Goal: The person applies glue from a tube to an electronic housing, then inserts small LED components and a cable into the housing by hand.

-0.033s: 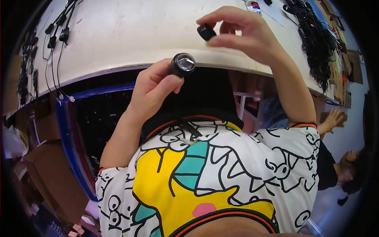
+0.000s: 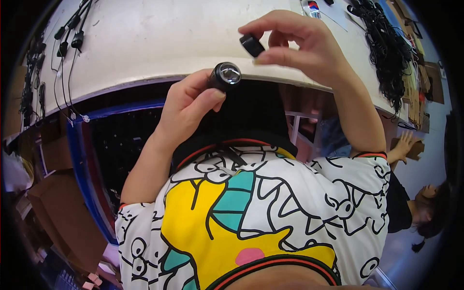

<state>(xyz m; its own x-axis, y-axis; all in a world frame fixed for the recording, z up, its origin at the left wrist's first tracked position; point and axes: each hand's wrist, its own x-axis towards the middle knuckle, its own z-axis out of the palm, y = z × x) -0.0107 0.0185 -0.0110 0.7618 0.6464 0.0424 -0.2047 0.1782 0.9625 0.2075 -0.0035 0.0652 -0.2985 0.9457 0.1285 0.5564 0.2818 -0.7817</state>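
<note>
My left hand [image 2: 186, 104] is closed round a short black cylinder with a clear domed lens [image 2: 226, 76], perhaps a flashlight head. Its lens end faces up, just off the table's front edge. Between thumb and index finger, my right hand [image 2: 304, 48] pinches a small black cap-like ring [image 2: 252, 45] above the table, up and to the right of the cylinder. The two parts are apart. Most of the cylinder's length is hidden by my left fingers.
Black cables with inline plugs [image 2: 76, 41] lie at the table's left. A big heap of black cables [image 2: 384, 53] covers its right end. Below left stand a blue frame [image 2: 89, 159] and a cardboard box [image 2: 65, 217]. Another person [image 2: 406, 203] is at the right.
The black ring in my right hand has tilted and shifted slightly left. The lens cylinder in my left hand has moved a touch up and right. Both grips stay the same.
</note>
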